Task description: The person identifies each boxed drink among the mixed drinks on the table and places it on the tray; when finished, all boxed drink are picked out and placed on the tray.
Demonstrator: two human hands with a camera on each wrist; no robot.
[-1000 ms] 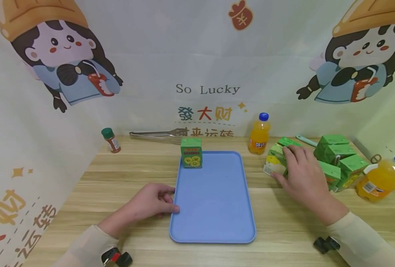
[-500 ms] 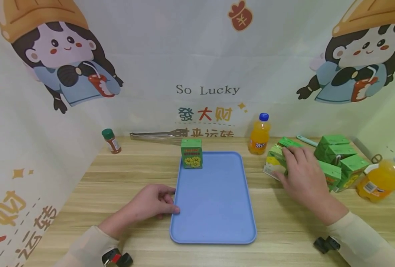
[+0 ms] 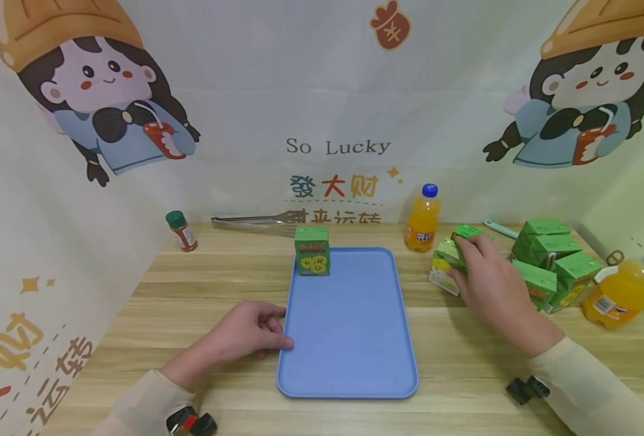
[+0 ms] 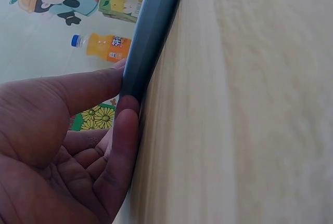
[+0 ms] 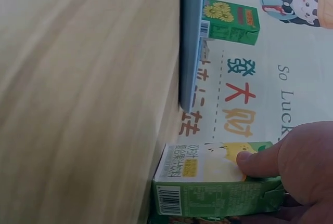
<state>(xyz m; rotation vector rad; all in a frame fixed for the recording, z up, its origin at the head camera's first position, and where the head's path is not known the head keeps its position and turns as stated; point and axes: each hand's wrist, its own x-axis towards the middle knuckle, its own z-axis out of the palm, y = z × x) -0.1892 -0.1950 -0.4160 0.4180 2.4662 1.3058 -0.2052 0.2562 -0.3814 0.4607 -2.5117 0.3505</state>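
A blue rectangular tray point(image 3: 349, 327) lies on the table. My left hand point(image 3: 253, 330) pinches its left rim, thumb on the edge and fingers against the side, as the left wrist view shows. One green drink carton with yellow flowers point(image 3: 313, 254) stands upright in the tray's far left corner. Right of the tray, my right hand point(image 3: 491, 281) grips a green-and-white juice carton point(image 5: 218, 193) with yellow fruit on it, thumb on its printed face. The carton's lower end is close to the tabletop; my fingers on its far side are partly hidden. Another green carton point(image 3: 466, 231) stands just behind it.
Several green cartons point(image 3: 551, 248) cluster at the right, beside an orange soda bottle point(image 3: 618, 297). A second orange soda bottle point(image 3: 422, 221) stands behind the tray. Metal tongs point(image 3: 256, 221), a green-capped spice jar point(image 3: 181, 231) and a light green handle point(image 3: 499, 229) lie along the back.
My right hand has shifted slightly on the juice carton, its fingers drawing in closer around it. The left hand and tray stay where they were.
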